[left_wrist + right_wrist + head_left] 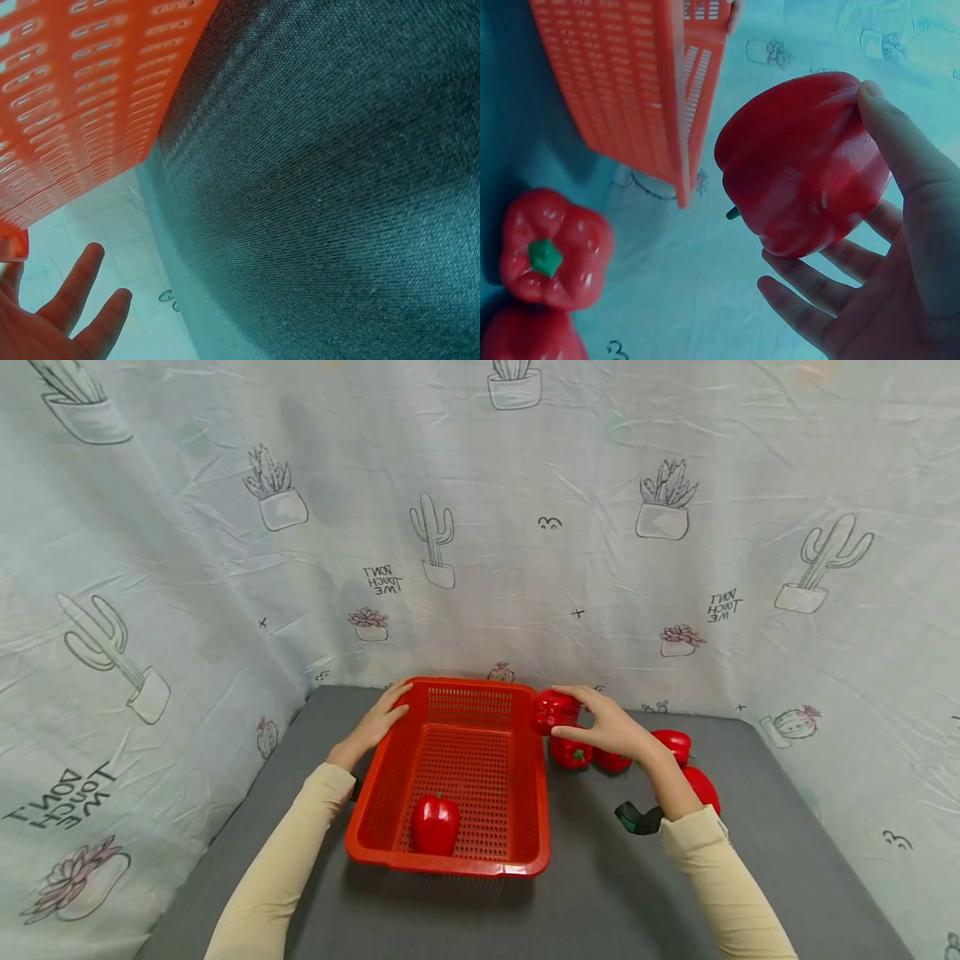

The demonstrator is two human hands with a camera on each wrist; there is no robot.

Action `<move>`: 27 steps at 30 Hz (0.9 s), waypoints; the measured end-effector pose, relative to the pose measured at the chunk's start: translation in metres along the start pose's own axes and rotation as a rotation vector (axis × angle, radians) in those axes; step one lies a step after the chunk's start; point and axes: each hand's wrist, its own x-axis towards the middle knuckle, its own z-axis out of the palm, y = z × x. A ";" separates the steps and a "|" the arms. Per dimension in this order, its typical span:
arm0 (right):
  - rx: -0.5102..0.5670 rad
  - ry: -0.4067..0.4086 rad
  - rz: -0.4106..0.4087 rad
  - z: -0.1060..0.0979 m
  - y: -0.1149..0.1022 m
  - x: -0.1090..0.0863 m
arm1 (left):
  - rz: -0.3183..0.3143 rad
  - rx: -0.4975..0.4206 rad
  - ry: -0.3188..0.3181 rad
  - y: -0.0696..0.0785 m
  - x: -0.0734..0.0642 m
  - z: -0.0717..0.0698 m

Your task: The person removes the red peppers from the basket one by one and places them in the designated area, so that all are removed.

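At the right rim of a red plastic basket (447, 863), my right hand (611, 727) holds a red bell pepper (802, 165). In the right wrist view, the thumb presses on one side and fingers support the other, with a small green stem showing. My left hand (372, 723) rests at the basket's left rim, and the left wrist view has its fingers (79, 289) spread and straight beside the perforated wall (82, 97). Inside the basket, near its front wall, lies another red bell pepper (435, 825).
Under and beside my right forearm, several red bell peppers lie on the grey table (592, 893), one with its green stem (545, 257) facing the camera. A white curtain (480, 543) printed with potted cacti hangs behind the table and along its sides.
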 end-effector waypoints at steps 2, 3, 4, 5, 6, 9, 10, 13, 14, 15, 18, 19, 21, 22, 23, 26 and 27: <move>-0.002 0.013 0.013 -0.001 0.005 -0.004 | -0.001 0.005 0.000 0.000 0.000 0.000; -0.003 0.018 0.017 -0.002 0.007 -0.005 | 0.001 0.007 0.002 0.000 0.001 0.000; -0.005 0.024 0.021 -0.002 0.010 -0.007 | 0.002 0.011 0.003 0.000 0.001 0.000; -0.008 0.029 0.024 -0.003 0.012 -0.008 | 0.004 0.009 0.005 0.000 0.001 0.000; -0.008 0.034 0.020 -0.003 0.015 -0.009 | 0.006 0.010 0.006 -0.001 0.001 0.001; 0.000 0.047 0.029 -0.003 0.022 -0.015 | 0.008 0.017 0.008 -0.001 0.002 0.001; 0.005 0.052 0.032 -0.003 0.024 -0.016 | 0.010 0.018 0.007 -0.002 0.002 0.001; 0.021 0.067 0.047 -0.004 0.029 -0.022 | 0.008 0.011 0.010 -0.002 0.001 0.001; 0.026 0.074 0.047 -0.004 0.031 -0.024 | 0.007 0.008 0.011 -0.002 0.001 0.000; 0.028 0.077 0.048 -0.004 0.033 -0.026 | 0.007 0.005 0.012 -0.002 0.001 0.000; 0.021 0.091 0.062 -0.004 0.038 -0.031 | 0.001 -0.006 0.011 -0.001 0.000 0.000; 0.020 0.094 0.069 -0.003 0.039 -0.033 | 0.001 -0.005 0.011 0.000 0.000 0.000; 0.011 0.102 0.087 -0.002 0.042 -0.037 | 0.003 -0.004 0.008 0.000 0.000 0.000; 0.007 0.107 0.094 -0.001 0.044 -0.040 | 0.004 -0.002 0.007 0.000 0.000 0.000; 0.002 0.108 0.100 -0.001 0.045 -0.042 | 0.005 -0.002 0.006 0.000 0.000 0.000; -0.008 0.114 0.113 0.002 0.050 -0.050 | 0.009 -0.001 0.008 0.000 0.000 0.000; -0.008 0.116 0.112 0.003 0.051 -0.052 | 0.010 -0.003 0.009 0.000 0.000 0.000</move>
